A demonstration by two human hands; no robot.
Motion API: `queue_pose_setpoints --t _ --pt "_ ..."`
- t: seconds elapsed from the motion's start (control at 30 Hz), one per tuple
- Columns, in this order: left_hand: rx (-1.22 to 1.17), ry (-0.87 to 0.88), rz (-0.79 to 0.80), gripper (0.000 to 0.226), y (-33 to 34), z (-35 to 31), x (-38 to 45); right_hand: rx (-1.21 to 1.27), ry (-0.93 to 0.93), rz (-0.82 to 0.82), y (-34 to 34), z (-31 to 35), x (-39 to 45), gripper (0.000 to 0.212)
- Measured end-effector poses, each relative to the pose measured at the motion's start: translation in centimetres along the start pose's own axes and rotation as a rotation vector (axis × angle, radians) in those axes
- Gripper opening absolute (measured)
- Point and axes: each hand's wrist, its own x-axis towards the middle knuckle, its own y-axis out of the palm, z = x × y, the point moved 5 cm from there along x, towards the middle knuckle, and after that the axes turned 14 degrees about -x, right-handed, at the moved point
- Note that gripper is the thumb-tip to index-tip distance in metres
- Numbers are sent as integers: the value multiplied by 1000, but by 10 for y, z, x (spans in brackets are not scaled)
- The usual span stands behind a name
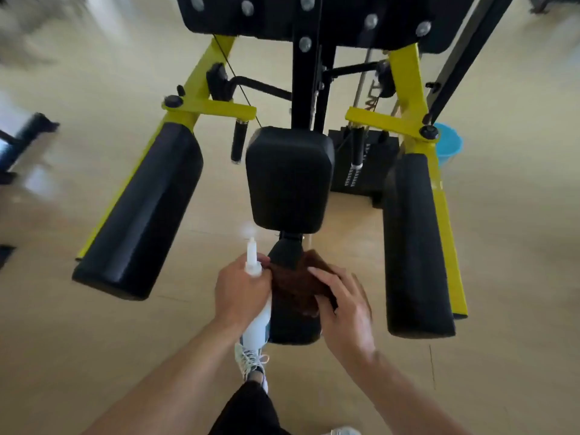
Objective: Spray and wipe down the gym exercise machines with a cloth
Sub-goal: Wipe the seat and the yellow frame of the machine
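Brown cloth (298, 287): lies over the narrow black seat pad (293, 324) at the near end of the exercise machine, just below the black back pad (288, 177).
Right hand (342, 312): lies on the cloth with fingers stretched flat, pressing it to the seat pad; fingertips point up and left.
Left hand (240, 290): fingers curled round the neck of a white spray bottle (257, 312), which is gripped upright and slightly tilted, its nozzle aimed toward the back pad.
Spray: a faint white puff of mist (248, 230) hangs just above the nozzle, beside the lower left corner of the back pad.
Machine frame: yellow arms (405, 89) spread out on both sides from a black central post (309, 89).
Side pads: a long black left pad (141, 211) and a long black right pad (414, 246) flank the seat, each fixed to a yellow arm.
Weight stack (364, 164): black, behind the right arm.
Blue bucket (448, 146): stands on the floor beyond the right arm.
Floor (78, 340): pale wood tone.
Person's foot: a light laced sneaker (249, 361) stands just under the bottle.
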Motion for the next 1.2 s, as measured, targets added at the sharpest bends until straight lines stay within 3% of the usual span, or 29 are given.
queue_pose_setpoints --t 0.13,0.23,0.33,0.4,0.47,0.57,0.73,0.87,1.1,1.2 --pt "-149 16 -92 19 -38 -27 66 51 -146 -124 -6 48 76 57" --pt "-200 12 -67 37 -51 -54 116 90 -236 -278 -19 93 132 56" --pt "-123 75 -9 39 -53 -82 155 129 -134 -411 -31 125 201 45" --pt "-83 94 -6 35 -56 -97 174 59 52 -349 -28 128 254 31" --pt "-92 69 8 25 -58 -103 191 -145 195 -152 -7 118 294 32" --pt "-73 -1 78 24 -56 -93 210 -493 247 25 18 109 312 35" --pt "-175 -164 118 34 -36 -57 232 -514 286 83 19 105 320 31" --pt "-376 -277 67 14 -29 -60 234 -494 297 80 19 105 319 28" --pt "-273 -163 106 17 -27 -75 235 -455 301 86 21 102 320 20" --pt "-217 -183 124 11 -26 -70 237 -489 296 109 24 103 321 32"
